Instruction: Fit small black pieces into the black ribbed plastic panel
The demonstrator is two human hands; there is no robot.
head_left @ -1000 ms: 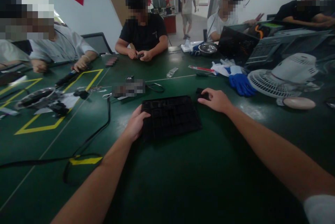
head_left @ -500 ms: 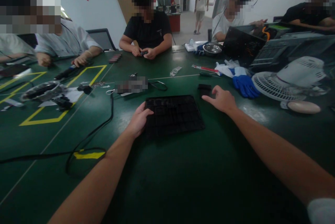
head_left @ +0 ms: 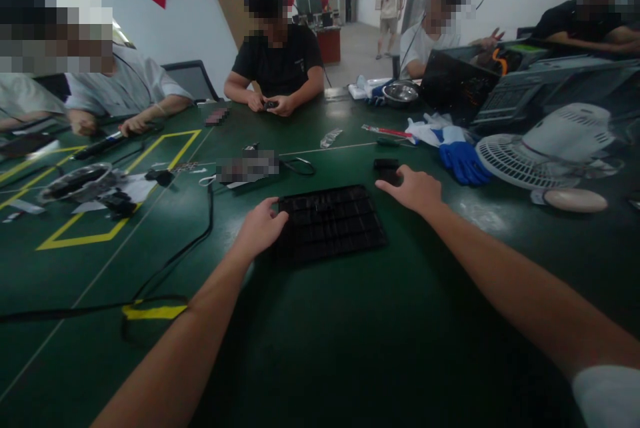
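Observation:
A flat black rectangular panel [head_left: 333, 221] with a grid of raised lines lies on the green table in front of me. At its left edge is my left hand [head_left: 263, 227], thumb on the near side and fingers curled partly out of sight against the edge. Just beyond the panel's far right corner sits a small black block-like piece [head_left: 386, 165], whose kind I cannot make out. My right hand [head_left: 416, 191] is at this piece, thumb and index finger apart around its near right side; whether they touch it is unclear.
To the right lie blue-and-white gloves [head_left: 463, 158] and a white fan [head_left: 540, 148]. A metal bowl [head_left: 401, 92] and computer cases [head_left: 520, 91] stand farther back. A black cable [head_left: 200, 238] runs along my left. Several people sit around the table.
My right hand has come closer to the small black piece, its index finger now beside it. My left hand stays at the panel's left edge. The view has shifted slightly.

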